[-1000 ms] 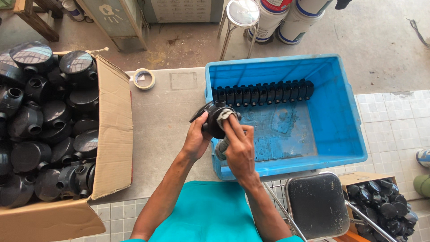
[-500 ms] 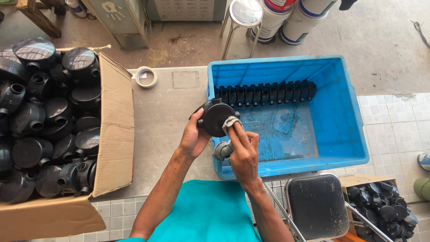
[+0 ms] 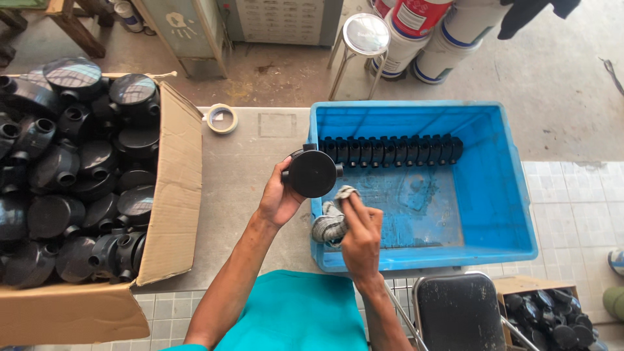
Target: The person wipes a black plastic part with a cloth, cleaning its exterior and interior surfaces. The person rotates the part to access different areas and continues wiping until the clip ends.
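We see the left hand (image 3: pixel 278 200) gripping a round black fitting (image 3: pixel 312 173) above the blue bin's (image 3: pixel 513 195) 9 o'clock rim. Right hand (image 3: pixel 361 235), at the fitting's 5 o'clock, clutches a grey rag (image 3: pixel 330 221).

An open brown cardboard box (image 3: pixel 170 195) of black round parts sits on the table's left end. A smaller cardboard box (image 3: pixel 520 286) stands on the floor at lower right. White buckets with a red label (image 3: pixel 419 16) stand beyond the table's far edge.
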